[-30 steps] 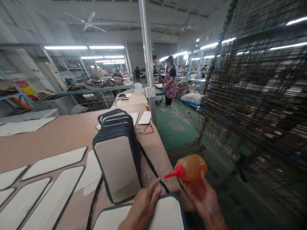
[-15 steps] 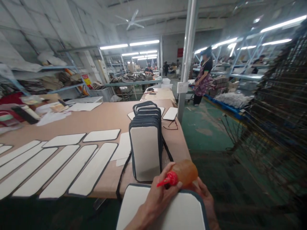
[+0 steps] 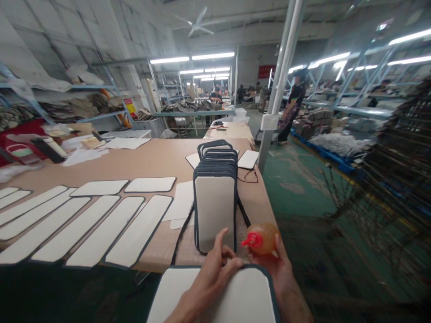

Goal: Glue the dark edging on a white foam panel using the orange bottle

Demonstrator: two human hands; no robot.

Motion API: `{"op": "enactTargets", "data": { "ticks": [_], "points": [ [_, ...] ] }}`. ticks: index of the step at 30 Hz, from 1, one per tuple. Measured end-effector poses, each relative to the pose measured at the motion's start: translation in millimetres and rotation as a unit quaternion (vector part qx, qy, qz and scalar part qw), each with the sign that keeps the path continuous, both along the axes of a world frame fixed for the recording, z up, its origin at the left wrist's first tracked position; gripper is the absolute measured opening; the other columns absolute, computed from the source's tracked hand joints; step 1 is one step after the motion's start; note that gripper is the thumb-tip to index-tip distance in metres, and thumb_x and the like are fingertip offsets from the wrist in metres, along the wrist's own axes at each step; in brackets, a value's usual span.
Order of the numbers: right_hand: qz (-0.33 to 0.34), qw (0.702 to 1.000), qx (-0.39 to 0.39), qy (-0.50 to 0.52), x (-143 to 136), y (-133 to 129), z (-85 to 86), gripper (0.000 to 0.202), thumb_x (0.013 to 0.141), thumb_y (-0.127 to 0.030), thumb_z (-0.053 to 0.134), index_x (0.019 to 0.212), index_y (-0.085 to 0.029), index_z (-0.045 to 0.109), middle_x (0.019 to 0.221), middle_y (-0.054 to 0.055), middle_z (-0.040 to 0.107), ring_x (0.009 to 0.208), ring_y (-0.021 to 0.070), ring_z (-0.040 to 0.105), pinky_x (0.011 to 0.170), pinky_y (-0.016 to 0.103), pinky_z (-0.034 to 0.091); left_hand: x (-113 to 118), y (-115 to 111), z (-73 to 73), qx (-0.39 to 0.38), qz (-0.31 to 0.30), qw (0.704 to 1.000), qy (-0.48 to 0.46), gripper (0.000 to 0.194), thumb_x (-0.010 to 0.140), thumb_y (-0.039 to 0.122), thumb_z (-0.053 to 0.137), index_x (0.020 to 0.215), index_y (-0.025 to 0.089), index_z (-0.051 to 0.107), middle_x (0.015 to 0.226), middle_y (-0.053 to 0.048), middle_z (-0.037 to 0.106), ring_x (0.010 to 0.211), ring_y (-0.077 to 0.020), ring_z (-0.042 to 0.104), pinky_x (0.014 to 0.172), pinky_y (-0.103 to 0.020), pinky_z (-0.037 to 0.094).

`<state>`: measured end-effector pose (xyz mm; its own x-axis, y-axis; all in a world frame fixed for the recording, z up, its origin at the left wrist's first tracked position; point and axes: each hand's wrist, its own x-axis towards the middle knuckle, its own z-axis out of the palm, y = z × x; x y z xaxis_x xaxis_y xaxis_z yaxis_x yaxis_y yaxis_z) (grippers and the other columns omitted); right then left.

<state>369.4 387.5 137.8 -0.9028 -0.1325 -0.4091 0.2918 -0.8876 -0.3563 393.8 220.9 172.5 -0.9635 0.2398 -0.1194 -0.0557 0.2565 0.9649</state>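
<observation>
My right hand [image 3: 281, 269] is wrapped round an amber squeeze bottle [image 3: 267, 237] with a red nozzle, which points left. Over the near white panel with a dark border [image 3: 249, 294], my left hand [image 3: 215, 269] has its fingers apart and holds nothing. The left thumb lies by the panel's far edge; I cannot tell whether it presses on it. Just beyond the hands, a row of similar dark-edged panels [image 3: 215, 206] stands upright, one behind another. Dark straps [image 3: 182, 237] run out on both sides of this row.
Several dark-edged white panels [image 3: 139, 231] lie flat on the brown table [image 3: 151, 157], at the left. Glasses [image 3: 248, 177] rest near its right edge. A metal post [image 3: 269, 148] rises beside that edge. Another person [image 3: 291, 105] stands in the aisle beyond.
My left hand has come off the red nozzle, and its fingers have opened. The bottle stays in my right hand, now slightly farther right. The view has shifted, moving the scene rightward.
</observation>
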Motion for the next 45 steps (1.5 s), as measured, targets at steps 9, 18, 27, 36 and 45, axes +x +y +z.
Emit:
{"op": "enactTargets", "data": {
  "ticks": [9,18,27,36,45],
  "points": [
    [-0.176,0.983,0.043,-0.045,-3.8,40.2,44.6,0.037,0.071,-0.035,0.073,0.105,-0.022,0.065,0.093,0.003,0.07,0.084,0.0161,0.065,0.08,0.031,0.053,0.5,-41.2,3.2,0.026,-0.173,0.984,-0.045,0.029,0.085,0.041,0.05,0.096,0.017,0.062,0.09,-0.002,0.06,0.087,-0.0168,0.053,0.077,-0.025,0.039],
    [-0.159,0.981,-0.052,-0.097,21.2,50.6,23.3,0.028,0.069,-0.017,0.067,0.097,-0.018,0.066,0.091,0.007,0.071,0.081,0.0227,0.066,0.064,0.034,0.057,-1.8,-26.1,-8.3,-0.01,-0.179,0.984,-0.02,0.039,0.086,0.044,0.051,0.116,0.022,0.062,0.114,-0.004,0.063,0.105,-0.0188,0.056,0.095,-0.026,0.039],
    [-0.155,0.985,-0.038,-0.066,24.8,66.2,21.8,0.069,0.039,-0.032,0.09,0.1,-0.016,0.063,0.098,0.01,0.069,0.083,0.0253,0.066,0.067,0.037,0.058,3.5,-10.8,-6.8,-0.085,-0.133,0.987,-0.034,0.039,0.081,0.049,0.053,0.088,0.013,0.066,0.087,-0.006,0.064,0.089,-0.021,0.057,0.081,-0.027,0.042],
    [-0.176,0.979,-0.015,-0.103,28.7,79.5,23.3,0.041,0.086,-0.035,0.056,0.119,-0.011,0.052,0.089,0.013,0.069,0.078,0.0227,0.068,0.06,0.031,0.058,14.5,1.9,1.3,-0.06,-0.136,0.987,-0.057,0.042,0.081,0.052,0.051,0.093,0.014,0.066,0.092,-0.006,0.065,0.092,-0.0225,0.058,0.082,-0.028,0.042],
    [-0.163,0.975,-0.032,-0.147,45.5,95.7,0.5,0.046,0.094,-0.034,0.041,0.134,-0.012,0.04,0.093,0.014,0.068,0.079,0.0198,0.067,0.062,0.029,0.057,22.4,18.2,-6.3,-0.111,-0.123,0.986,-0.02,0.041,0.085,0.049,0.047,0.1,0.017,0.067,0.098,-0.006,0.066,0.097,-0.0214,0.057,0.085,-0.026,0.042]
  ]
}}
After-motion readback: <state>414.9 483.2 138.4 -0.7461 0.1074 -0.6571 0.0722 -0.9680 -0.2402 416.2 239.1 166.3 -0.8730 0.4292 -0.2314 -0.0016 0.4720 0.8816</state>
